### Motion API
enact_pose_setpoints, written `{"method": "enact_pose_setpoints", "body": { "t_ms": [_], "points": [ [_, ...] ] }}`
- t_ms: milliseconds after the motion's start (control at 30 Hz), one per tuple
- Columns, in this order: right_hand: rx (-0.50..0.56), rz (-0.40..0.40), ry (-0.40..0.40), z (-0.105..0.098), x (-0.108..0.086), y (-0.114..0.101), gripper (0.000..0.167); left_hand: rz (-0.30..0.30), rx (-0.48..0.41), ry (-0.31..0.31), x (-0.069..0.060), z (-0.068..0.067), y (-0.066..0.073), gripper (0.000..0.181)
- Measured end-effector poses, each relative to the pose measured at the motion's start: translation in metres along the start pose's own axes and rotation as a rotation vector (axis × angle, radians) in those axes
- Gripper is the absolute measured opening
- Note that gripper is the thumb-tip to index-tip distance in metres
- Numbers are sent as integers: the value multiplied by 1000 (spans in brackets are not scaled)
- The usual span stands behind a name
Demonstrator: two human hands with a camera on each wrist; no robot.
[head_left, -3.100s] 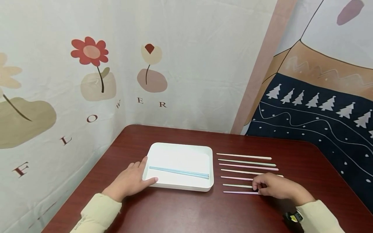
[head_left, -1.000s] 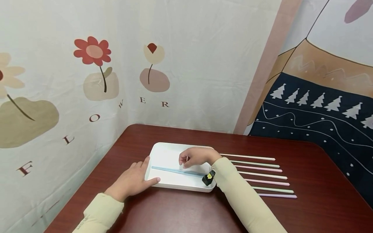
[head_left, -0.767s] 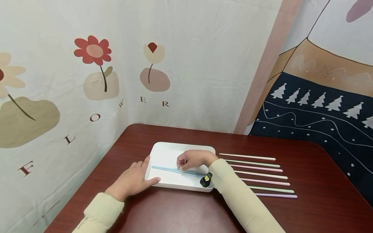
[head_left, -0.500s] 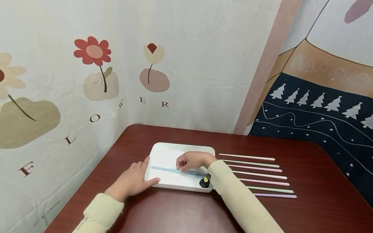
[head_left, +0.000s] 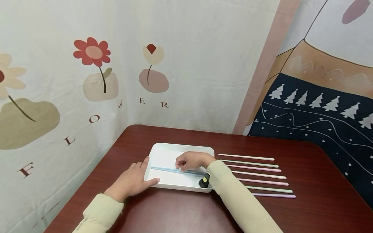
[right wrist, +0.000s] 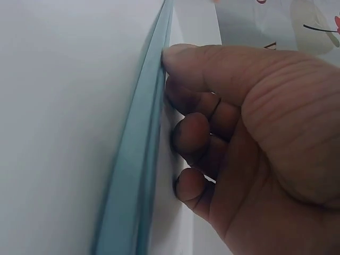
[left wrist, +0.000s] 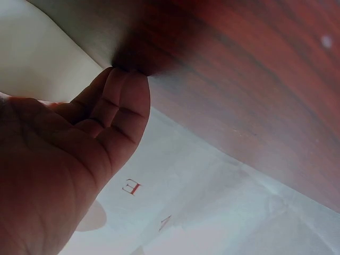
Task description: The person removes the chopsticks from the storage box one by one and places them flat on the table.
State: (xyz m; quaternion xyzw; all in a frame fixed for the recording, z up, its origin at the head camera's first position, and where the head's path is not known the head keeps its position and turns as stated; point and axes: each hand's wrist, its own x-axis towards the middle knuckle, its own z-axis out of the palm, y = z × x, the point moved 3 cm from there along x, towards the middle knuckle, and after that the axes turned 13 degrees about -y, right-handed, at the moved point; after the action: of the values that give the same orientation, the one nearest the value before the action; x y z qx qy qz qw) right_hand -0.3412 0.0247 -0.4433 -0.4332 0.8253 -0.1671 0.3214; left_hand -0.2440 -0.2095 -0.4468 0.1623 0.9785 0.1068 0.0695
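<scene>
A white rectangular tray (head_left: 166,150) sits on the table with a pair of light-blue chopsticks (head_left: 163,168) lying side by side inside it. My right hand (head_left: 192,160) is down in the tray, its thumb and forefinger at the middle of the chopsticks. In the right wrist view the thumb (right wrist: 212,64) presses against the edge of the blue chopsticks (right wrist: 139,138), while the other fingers curl loosely beneath. My left hand (head_left: 131,181) rests against the tray's left side, fingers extended along it and thumb over the front rim. The left wrist view shows its fingers (left wrist: 130,106) held together.
Right of the tray, several single chopsticks lie in a row: cream, green (head_left: 271,189), pink (head_left: 266,182) and purple (head_left: 279,195), some partly behind my right sleeve (head_left: 233,191). Printed cloth (head_left: 189,64) hangs behind the dark red table (head_left: 180,210).
My right hand has gone from the row of chopsticks on the right over to the tray, then lowered onto the blue pair. The left hand has stayed at the tray's side.
</scene>
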Motion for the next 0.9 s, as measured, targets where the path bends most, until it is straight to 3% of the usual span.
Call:
{"method": "enact_pose_setpoints", "body": {
  "t_ms": [367, 900],
  "points": [
    [6, 5, 76, -2, 0, 2, 17, -5, 4, -4, 1, 1, -1, 107],
    [-44, 45, 104, 0, 4, 3, 17, 1, 4, 8, 1, 1, -1, 106]
  ]
}}
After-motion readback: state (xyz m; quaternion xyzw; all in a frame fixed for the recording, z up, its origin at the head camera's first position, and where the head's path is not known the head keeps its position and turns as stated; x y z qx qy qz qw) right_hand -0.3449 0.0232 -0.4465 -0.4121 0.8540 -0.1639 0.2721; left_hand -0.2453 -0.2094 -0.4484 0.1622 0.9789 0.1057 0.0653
